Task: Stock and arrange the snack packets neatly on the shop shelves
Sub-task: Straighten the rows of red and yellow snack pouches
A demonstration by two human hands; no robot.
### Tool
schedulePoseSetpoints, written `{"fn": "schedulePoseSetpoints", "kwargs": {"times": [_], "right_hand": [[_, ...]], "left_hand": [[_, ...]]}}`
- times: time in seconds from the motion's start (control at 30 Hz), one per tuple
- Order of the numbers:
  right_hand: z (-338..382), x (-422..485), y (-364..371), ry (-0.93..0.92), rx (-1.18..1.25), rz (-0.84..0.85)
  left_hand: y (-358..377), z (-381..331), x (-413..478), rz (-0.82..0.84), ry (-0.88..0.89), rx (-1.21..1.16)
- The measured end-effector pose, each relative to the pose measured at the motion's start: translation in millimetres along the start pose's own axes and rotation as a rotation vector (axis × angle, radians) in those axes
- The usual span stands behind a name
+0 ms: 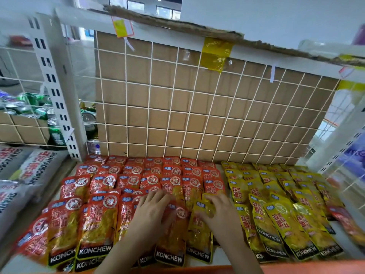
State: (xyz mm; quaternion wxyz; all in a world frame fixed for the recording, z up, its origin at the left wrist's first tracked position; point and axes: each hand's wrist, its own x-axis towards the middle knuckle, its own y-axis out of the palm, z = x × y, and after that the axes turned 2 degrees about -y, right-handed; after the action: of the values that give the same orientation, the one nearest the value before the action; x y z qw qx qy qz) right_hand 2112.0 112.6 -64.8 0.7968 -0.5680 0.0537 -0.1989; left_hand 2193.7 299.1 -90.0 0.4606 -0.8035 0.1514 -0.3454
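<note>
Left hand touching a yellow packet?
No, the left hand rests flat on red packets; it is the right hand that grips a yellow packet.

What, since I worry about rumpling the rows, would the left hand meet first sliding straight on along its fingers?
Probably the red packets in the next row, just beyond the left hand; depth is unclear.
</note>
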Motion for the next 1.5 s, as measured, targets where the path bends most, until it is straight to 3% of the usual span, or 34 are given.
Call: {"fn": "schedulePoseSetpoints", "kwargs": {"times": [0.1,0.27,0.47,0.73,1.2,1.5], "right_hand": [[0,-7,-6,0.014,-0.133,0.101],[10,-11,-12,0.036,-0.114,0.159],[9,-7,-10,0.032,-0.075,0.116],[-3,-6,-7,0.063,0.150,0.064],[-36,-22,-57,0.086,0.489,-0.355],[-81,-48,-90,0.170,0.643,-0.407]], "left_hand": [[4,-11,-4,0.084,0.049,0.045],[1,-16,-5,0.168,0.048,0.079],[-3,-17,-6,0.278,0.000,0.065],[-10,-21,-6,0.347,-0.035,0.061],[-6,-41,31,0.356,-0.001,-0.070],[22,-75,69,0.551,0.101,0.070]]}}
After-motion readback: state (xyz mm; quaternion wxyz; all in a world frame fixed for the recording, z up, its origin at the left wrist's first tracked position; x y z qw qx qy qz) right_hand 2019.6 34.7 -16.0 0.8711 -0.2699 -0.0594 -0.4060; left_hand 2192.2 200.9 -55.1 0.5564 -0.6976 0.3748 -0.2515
